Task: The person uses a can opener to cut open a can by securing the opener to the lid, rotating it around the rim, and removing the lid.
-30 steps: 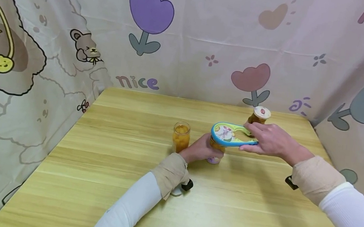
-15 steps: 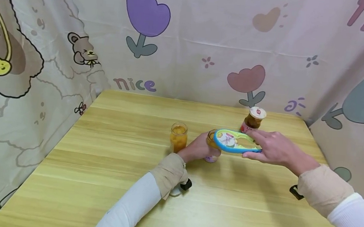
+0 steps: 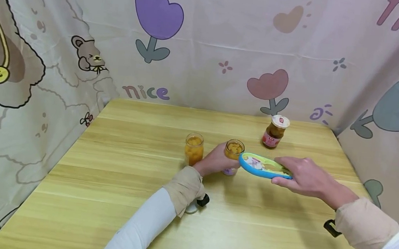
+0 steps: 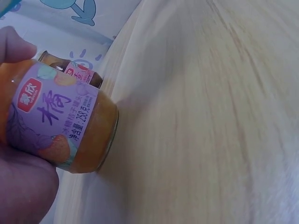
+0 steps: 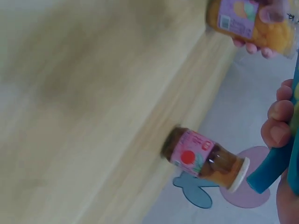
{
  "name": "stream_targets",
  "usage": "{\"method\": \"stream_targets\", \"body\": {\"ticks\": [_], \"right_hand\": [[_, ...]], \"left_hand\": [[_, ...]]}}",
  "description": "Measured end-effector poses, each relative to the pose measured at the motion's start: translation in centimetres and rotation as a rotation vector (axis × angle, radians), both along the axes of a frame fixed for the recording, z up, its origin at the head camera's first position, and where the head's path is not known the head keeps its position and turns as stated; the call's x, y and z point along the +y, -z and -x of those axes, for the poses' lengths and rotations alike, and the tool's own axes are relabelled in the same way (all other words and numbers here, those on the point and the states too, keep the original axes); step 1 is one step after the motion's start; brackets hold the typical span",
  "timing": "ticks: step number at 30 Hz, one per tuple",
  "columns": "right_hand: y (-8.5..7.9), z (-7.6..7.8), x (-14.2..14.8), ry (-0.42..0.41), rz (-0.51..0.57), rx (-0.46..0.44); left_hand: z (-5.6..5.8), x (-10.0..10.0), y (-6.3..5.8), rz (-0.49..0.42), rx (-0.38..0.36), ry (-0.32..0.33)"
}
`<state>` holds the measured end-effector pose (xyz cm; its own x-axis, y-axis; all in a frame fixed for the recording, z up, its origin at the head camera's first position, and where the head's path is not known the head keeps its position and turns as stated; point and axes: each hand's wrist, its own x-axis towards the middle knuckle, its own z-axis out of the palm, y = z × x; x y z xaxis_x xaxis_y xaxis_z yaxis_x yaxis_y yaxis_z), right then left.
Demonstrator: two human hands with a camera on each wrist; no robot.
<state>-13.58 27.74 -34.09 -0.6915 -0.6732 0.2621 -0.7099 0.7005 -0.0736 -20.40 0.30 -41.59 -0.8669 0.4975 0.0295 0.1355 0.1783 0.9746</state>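
In the head view my left hand (image 3: 214, 160) grips a mandarin jar (image 3: 235, 148) upright on the table; its mouth is uncovered and orange pieces show inside. The left wrist view shows its purple label (image 4: 51, 109) between thumb and fingers. My right hand (image 3: 306, 177) holds a blue and green jar opener (image 3: 263, 174) just right of the jar's rim. A printed lid (image 3: 252, 162) sits within the opener's loop. To the left, behind my left wrist, stands another uncovered jar (image 3: 194, 151) of orange fruit.
A capped jar with a pink label (image 3: 271, 139) stands at the back right of the wooden table (image 3: 140, 135). A pale round disc (image 3: 192, 208) lies partly hidden under my left wrist. A patterned cloth (image 3: 203, 81) hangs behind the table.
The jar opener, with the lid in it, has moved off the mandarin jar to the right and toward me, baring the jar's mouth. My left hand keeps its grip on the jar.
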Motion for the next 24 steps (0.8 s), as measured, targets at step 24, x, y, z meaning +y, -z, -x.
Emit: {"method": "stream_targets", "body": {"ticks": [24], "right_hand": [[4.9, -3.2, -2.0, -0.020, 0.229, -0.895]], "left_hand": [[0.4, -0.1, 0.2, -0.101, 0.005, 0.064]]}}
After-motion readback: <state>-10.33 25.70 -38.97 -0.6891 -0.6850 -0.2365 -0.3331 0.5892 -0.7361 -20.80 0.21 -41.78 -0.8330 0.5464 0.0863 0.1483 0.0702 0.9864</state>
